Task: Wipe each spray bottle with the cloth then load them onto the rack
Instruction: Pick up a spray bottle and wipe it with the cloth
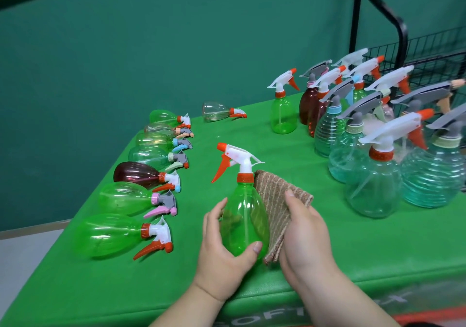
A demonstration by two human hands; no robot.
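A green spray bottle (244, 215) with a white head and orange trigger stands upright near the table's front. My left hand (222, 248) grips its body from the left, thumb across the lower front. My right hand (306, 235) presses a folded brown striped cloth (276, 208) against the bottle's right side, thumb on top of the cloth. Several spray bottles (131, 198) lie on their sides in a column at the left. Several more spray bottles (373, 150) stand upright at the right. A black wire rack (426, 54) stands behind them at the far right.
The green table (290, 155) has open surface in the middle. One clear bottle (222, 111) lies alone near the back edge, and a green one (283, 109) stands by itself beside the right group. A teal wall lies behind; the table's front edge is just below my wrists.
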